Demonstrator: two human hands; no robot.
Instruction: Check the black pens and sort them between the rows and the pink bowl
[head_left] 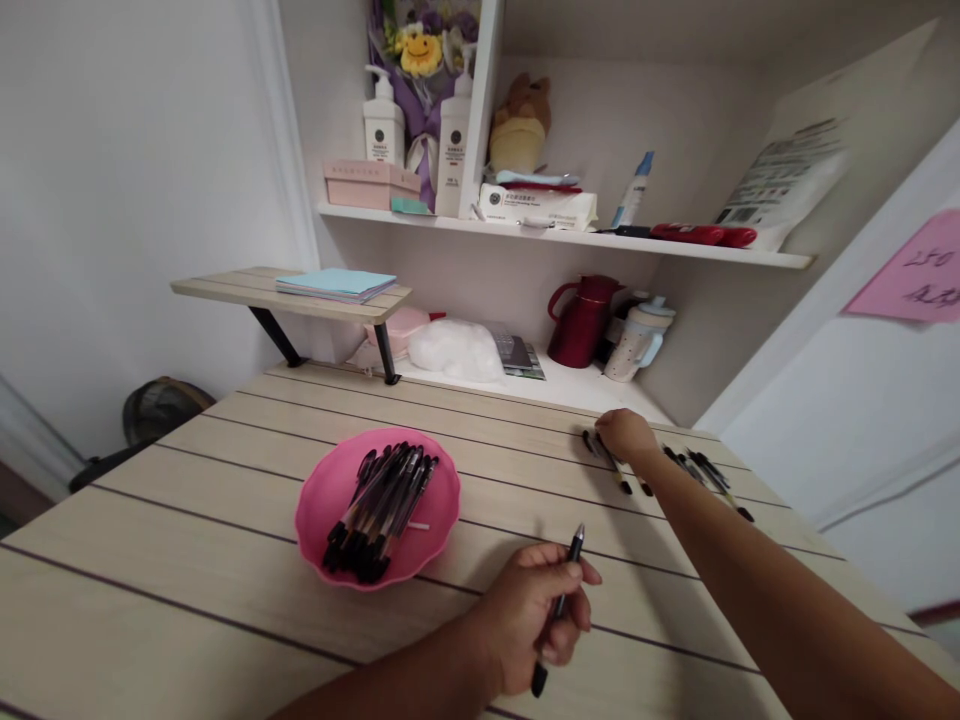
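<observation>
"Across the lower frame ran a pale slatted wooden tabletop, and left of centre sat a round pink scalloped dish, heaped with slim black plastic pens!"

"Handling?"

"Light, stiff, probably slick; mid-barrel looked the safest hold."

"And the hands?"

"Left hand, lower centre, was curled round one silver-tipped black pen, right of the dish! Right hand, right of centre, was at loose dark-ended pens; its grip, I couldn't tell."
</observation>
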